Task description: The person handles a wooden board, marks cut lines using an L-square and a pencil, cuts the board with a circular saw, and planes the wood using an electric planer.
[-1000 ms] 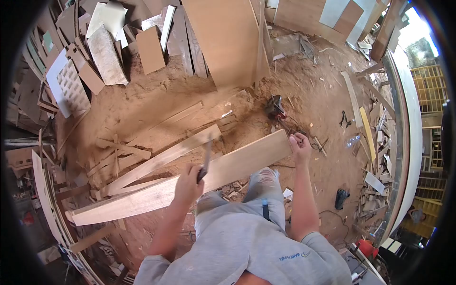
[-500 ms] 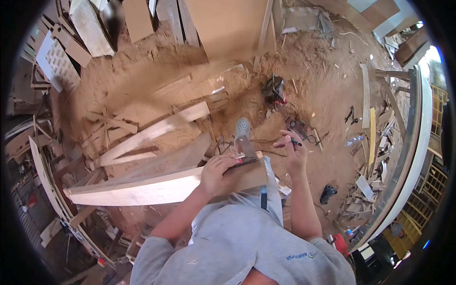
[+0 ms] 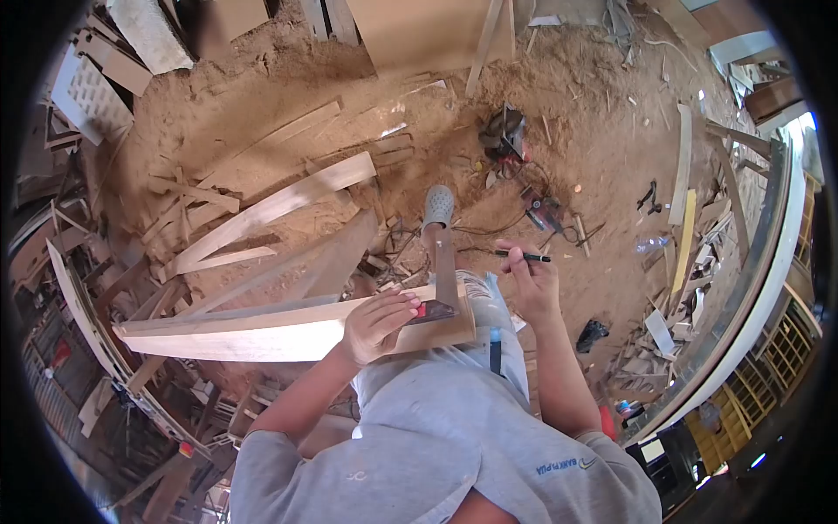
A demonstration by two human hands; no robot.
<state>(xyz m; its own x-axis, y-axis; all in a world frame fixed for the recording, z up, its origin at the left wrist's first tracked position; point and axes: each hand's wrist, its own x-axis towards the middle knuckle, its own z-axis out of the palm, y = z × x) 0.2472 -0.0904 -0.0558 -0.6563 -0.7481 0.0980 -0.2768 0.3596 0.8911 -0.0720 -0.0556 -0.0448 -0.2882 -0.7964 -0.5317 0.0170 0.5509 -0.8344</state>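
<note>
A long pale board (image 3: 236, 337) lies across in front of my body, its right end by my thigh. On that end sits a try square (image 3: 445, 284), its dark red-marked stock against the wood and its metal blade pointing away from me. My left hand (image 3: 377, 325) presses the square's stock to the board, fingers together. To the right, my right hand (image 3: 530, 281) is raised off the wood and pinches a black pen (image 3: 524, 256), held sideways.
A circular saw (image 3: 502, 134) and another power tool (image 3: 543, 210) with cords lie on the dusty ground ahead. Loose boards (image 3: 279, 205) lie at left front. Scrap wood and a yellow strip (image 3: 684, 240) are on the right. My clog (image 3: 438, 205) stands beyond the board.
Since a second ago, the board has turned and come closer to me, and the square now rests on its end. My right hand has let go of the board and holds a pen.
</note>
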